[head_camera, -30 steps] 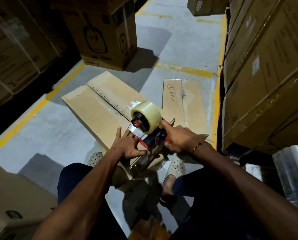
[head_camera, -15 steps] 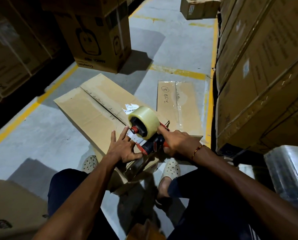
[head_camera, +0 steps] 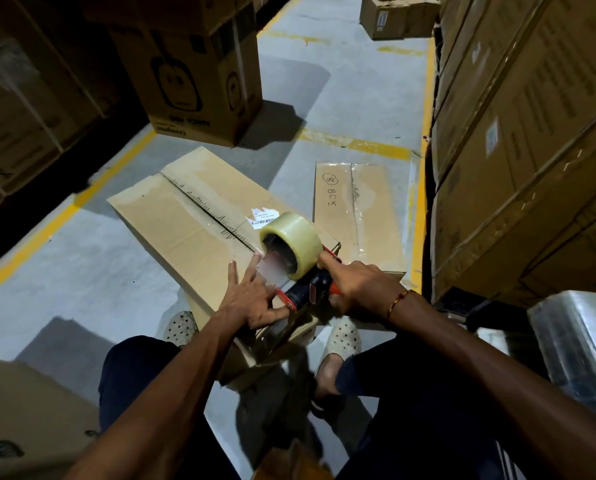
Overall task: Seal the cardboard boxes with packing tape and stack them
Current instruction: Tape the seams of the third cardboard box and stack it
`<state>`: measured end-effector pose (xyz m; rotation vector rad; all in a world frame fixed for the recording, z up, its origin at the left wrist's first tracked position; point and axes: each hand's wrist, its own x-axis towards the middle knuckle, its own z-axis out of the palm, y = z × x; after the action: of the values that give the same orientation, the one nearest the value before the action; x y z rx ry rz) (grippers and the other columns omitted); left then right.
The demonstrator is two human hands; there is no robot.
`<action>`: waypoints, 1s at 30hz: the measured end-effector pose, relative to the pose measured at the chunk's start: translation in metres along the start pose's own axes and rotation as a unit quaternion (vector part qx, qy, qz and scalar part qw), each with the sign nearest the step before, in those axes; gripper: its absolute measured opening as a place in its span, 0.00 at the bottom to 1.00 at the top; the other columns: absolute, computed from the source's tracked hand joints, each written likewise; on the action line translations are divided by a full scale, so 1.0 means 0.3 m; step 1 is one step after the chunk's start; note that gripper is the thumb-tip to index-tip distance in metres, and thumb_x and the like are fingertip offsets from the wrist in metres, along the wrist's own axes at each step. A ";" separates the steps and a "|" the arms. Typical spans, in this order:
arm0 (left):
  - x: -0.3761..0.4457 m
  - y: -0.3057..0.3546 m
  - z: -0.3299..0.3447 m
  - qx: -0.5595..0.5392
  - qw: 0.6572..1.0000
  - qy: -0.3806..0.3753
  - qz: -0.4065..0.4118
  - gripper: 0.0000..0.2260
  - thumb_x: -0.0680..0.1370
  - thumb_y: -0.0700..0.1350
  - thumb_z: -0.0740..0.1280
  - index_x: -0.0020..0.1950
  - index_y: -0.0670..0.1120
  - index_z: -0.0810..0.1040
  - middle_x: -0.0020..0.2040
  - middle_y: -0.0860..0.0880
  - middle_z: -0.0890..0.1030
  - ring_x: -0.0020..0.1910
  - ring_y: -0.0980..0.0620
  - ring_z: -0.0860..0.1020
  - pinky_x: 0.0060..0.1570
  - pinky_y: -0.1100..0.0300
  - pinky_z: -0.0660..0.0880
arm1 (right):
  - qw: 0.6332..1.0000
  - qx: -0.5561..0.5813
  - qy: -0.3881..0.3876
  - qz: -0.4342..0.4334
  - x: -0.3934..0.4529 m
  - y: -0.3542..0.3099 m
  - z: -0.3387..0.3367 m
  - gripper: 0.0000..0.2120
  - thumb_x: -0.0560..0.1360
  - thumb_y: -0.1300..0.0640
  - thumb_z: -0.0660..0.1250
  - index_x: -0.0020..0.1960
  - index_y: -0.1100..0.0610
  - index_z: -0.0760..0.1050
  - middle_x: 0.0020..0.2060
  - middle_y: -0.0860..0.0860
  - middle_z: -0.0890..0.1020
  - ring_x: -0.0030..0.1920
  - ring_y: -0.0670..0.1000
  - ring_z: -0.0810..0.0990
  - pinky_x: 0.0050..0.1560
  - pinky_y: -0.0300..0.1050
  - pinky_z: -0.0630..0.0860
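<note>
**Tape run starting at the near end of the box**

The likeliest fault from here is the strip wandering off the centre seam [head_camera: 203, 211] of the cardboard box [head_camera: 185, 233]: the seam runs diagonally toward the upper left of the frame, so a pull that is not lined up with it would leave part of the gap uncovered. If the started end lifts, the tape could also wrinkle or peel back.

The box lies on the floor [head_camera: 82, 271] at frame centre. The right hand [head_camera: 358, 285] is wrapped round the handle of the tape dispenser [head_camera: 303, 261], whose clear roll sits at the box's near end. The left hand [head_camera: 255, 299] lies with fingers spread and mostly straight on the box top, touching the tape just beside the dispenser. A second box [head_camera: 358, 216], already taped, lies just right.
</note>
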<state>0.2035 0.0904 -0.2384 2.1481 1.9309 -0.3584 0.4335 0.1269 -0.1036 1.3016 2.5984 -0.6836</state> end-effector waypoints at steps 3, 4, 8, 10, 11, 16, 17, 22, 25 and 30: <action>-0.005 0.005 -0.010 0.006 1.000 -0.016 -0.006 0.49 0.65 0.78 0.35 0.79 0.57 0.64 0.82 0.40 0.51 0.79 0.41 0.32 0.70 0.25 0.34 | 1.000 -0.009 0.005 0.001 -0.005 0.002 0.005 0.29 0.76 0.60 0.66 0.72 0.48 0.57 0.36 0.54 0.73 0.41 0.60 0.73 0.44 0.53 0.74; -0.009 0.009 -0.017 0.005 1.000 -0.018 -0.003 0.52 0.63 0.80 0.33 0.78 0.56 0.66 0.82 0.40 0.52 0.79 0.41 0.32 0.70 0.25 0.34 | 1.000 -0.017 0.010 -0.004 -0.011 0.002 0.007 0.30 0.77 0.60 0.65 0.74 0.49 0.56 0.36 0.54 0.73 0.41 0.60 0.73 0.43 0.52 0.72; -0.025 0.010 -0.032 -0.007 1.000 -0.008 0.008 0.59 0.60 0.81 0.26 0.74 0.53 0.71 0.82 0.42 0.41 0.78 0.40 0.29 0.68 0.24 0.33 | 0.999 -0.040 0.021 -0.026 -0.043 0.025 0.011 0.30 0.78 0.59 0.64 0.76 0.52 0.56 0.43 0.57 0.76 0.45 0.63 0.77 0.41 0.48 0.66; -0.027 0.011 -0.020 0.010 0.999 -0.002 0.031 0.56 0.63 0.79 0.25 0.72 0.53 0.73 0.82 0.42 0.41 0.77 0.41 0.28 0.68 0.24 0.32 | 0.999 -0.026 0.017 -0.026 -0.053 0.045 0.020 0.31 0.78 0.58 0.65 0.76 0.50 0.55 0.46 0.58 0.80 0.48 0.64 0.81 0.41 0.49 0.67; -0.022 0.011 -0.007 0.026 0.999 0.006 0.047 0.54 0.66 0.77 0.24 0.73 0.54 0.72 0.83 0.43 0.44 0.76 0.42 0.27 0.68 0.24 0.32 | 0.999 -0.021 0.016 -0.022 -0.055 0.053 0.031 0.31 0.78 0.58 0.66 0.76 0.49 0.54 0.47 0.59 0.81 0.49 0.64 0.81 0.42 0.49 0.69; -0.001 0.007 0.038 0.052 0.995 0.015 0.080 0.53 0.68 0.70 0.18 0.78 0.56 0.65 0.82 0.44 0.54 0.75 0.44 0.26 0.69 0.28 0.32 | 1.000 -0.009 0.024 -0.013 -0.052 0.087 0.053 0.33 0.78 0.58 0.67 0.76 0.46 0.53 0.46 0.56 0.82 0.48 0.63 0.81 0.44 0.50 0.72; 0.000 0.005 0.039 0.051 0.995 0.013 0.080 0.52 0.69 0.69 0.18 0.77 0.54 0.67 0.82 0.44 0.56 0.75 0.44 0.26 0.70 0.28 0.32 | 0.999 -0.012 0.024 -0.019 -0.053 0.088 0.052 0.34 0.78 0.59 0.67 0.77 0.47 0.54 0.45 0.54 0.81 0.49 0.63 0.81 0.44 0.50 0.71; -0.034 0.024 0.008 0.050 0.996 0.012 0.073 0.39 0.77 0.63 0.32 0.72 0.51 0.72 0.79 0.40 0.62 0.81 0.43 0.38 0.72 0.30 0.33 | 0.999 -0.010 0.025 -0.028 -0.058 0.083 0.045 0.31 0.78 0.59 0.67 0.75 0.47 0.57 0.42 0.53 0.79 0.46 0.63 0.80 0.45 0.53 0.76; -0.075 0.016 0.016 0.037 0.996 0.033 0.076 0.37 0.76 0.65 0.35 0.81 0.51 0.57 0.82 0.43 0.52 0.81 0.43 0.40 0.76 0.35 0.35 | 0.999 -0.003 0.024 -0.022 -0.056 0.082 0.043 0.29 0.77 0.60 0.66 0.72 0.47 0.58 0.42 0.55 0.78 0.43 0.64 0.79 0.44 0.57 0.77; -0.109 -0.071 0.029 -0.199 0.978 0.050 0.020 0.40 0.75 0.68 0.48 0.82 0.48 0.52 0.82 0.49 0.41 0.80 0.51 0.39 0.77 0.49 0.37 | 0.999 -0.004 0.022 -0.025 -0.056 0.079 0.047 0.28 0.76 0.59 0.65 0.72 0.47 0.57 0.42 0.56 0.78 0.43 0.63 0.78 0.42 0.55 0.76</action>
<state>0.1788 0.0591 -0.2361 1.9641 1.8179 0.1386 0.4616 0.1206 -0.1182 1.2667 2.6743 -0.6582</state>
